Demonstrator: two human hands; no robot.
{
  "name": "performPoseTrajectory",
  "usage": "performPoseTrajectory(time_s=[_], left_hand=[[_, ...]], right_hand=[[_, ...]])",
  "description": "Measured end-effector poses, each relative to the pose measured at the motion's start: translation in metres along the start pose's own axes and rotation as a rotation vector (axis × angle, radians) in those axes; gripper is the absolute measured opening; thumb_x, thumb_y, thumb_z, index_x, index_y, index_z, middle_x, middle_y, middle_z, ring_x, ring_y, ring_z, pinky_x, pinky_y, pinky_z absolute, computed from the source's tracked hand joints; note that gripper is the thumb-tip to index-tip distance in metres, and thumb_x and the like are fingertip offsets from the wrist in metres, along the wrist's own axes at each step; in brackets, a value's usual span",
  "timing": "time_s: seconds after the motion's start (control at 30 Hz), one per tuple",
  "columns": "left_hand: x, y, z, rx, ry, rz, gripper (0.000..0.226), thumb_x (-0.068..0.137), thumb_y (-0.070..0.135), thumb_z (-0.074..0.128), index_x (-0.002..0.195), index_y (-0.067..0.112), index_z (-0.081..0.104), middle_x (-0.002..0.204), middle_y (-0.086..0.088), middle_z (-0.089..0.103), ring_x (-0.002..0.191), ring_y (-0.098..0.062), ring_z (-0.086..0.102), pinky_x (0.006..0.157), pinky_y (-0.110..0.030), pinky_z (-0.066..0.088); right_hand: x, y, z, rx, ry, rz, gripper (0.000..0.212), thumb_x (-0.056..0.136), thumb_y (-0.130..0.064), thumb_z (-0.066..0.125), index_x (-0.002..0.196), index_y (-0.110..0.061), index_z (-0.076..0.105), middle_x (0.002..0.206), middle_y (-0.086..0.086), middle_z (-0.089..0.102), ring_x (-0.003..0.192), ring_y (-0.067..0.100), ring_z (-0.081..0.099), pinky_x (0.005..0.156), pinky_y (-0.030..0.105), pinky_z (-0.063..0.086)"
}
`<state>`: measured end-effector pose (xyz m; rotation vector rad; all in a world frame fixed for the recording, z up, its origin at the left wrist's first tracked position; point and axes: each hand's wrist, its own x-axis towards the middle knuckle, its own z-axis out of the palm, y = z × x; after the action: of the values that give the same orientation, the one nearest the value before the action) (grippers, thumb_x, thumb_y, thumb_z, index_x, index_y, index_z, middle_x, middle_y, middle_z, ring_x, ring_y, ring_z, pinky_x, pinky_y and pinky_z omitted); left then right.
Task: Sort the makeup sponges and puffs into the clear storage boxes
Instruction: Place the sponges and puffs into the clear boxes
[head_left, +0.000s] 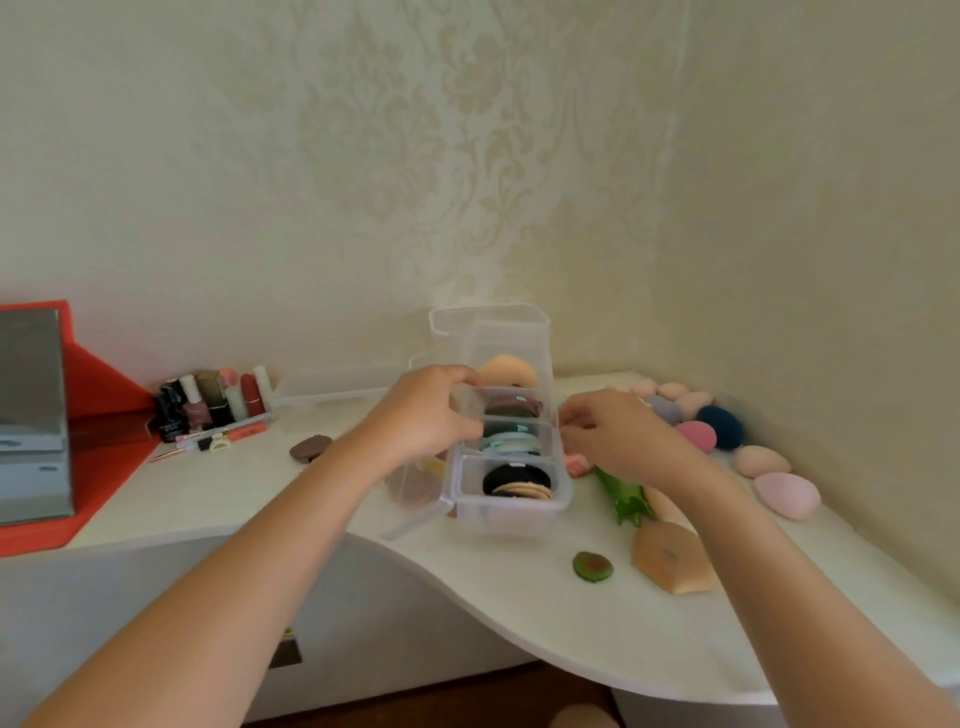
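A clear compartment box (506, 512) stands mid-table with round puffs on edge in its sections: black and beige ones (517, 482) nearest, pale blue ones (511, 444) in the middle, brown and green ones (514, 406) behind. My left hand (426, 415) grips the box's left rim. On the right rim rests my right hand (613, 434), fingers curled; what they pinch is unclear. A tall clear box (491, 332) behind holds a peach sponge (506, 371). Loose sponges (696, 434) lie to the right.
A brown puff (310, 447) lies left of the box, a green avocado-like puff (592, 566) and a beige sponge (672, 558) in front. Green item (623, 493) beside the box. Nail polish bottles (213, 402) and a red-framed mirror (34, 415) stand at the left. Walls close behind and right.
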<state>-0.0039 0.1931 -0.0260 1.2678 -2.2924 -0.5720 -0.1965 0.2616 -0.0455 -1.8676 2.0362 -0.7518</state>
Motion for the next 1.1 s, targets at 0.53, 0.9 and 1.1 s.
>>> performPoseTrajectory(time_s=[0.53,0.9,1.1], left_hand=[[-0.048,-0.060,-0.114,-0.025,0.112,-0.216,0.039,0.080,0.002,0.066,0.113,0.023,0.060,0.067,-0.005,0.055,0.033,-0.006,0.049,0.034,-0.017,0.036],[-0.069,-0.094,-0.108,0.030,0.015,-0.268,0.050,0.080,0.003,0.068,0.125,0.021,0.056,0.068,-0.006,0.052,0.055,-0.018,0.056,0.047,-0.022,0.050],[-0.074,-0.091,-0.097,0.035,-0.068,-0.226,0.048,0.081,0.006,0.067,0.123,0.027,0.055,0.071,-0.006,0.048,0.048,-0.006,0.050,0.043,-0.014,0.042]], right_hand=[[-0.001,-0.044,0.097,-0.181,-0.154,-0.264,0.023,0.093,-0.021,0.050,0.104,-0.007,0.064,0.102,0.010,0.065,0.095,0.026,0.060,0.082,0.034,0.049],[0.024,-0.056,0.133,-0.394,-0.062,-0.199,0.029,0.099,-0.026,0.039,0.119,-0.008,0.049,0.117,0.009,0.057,0.107,0.023,0.053,0.082,0.027,0.039],[0.033,-0.043,0.122,-0.364,-0.163,-0.137,0.033,0.096,-0.019,0.044,0.128,-0.011,0.048,0.122,0.007,0.054,0.109,0.020,0.054,0.090,0.028,0.044]])
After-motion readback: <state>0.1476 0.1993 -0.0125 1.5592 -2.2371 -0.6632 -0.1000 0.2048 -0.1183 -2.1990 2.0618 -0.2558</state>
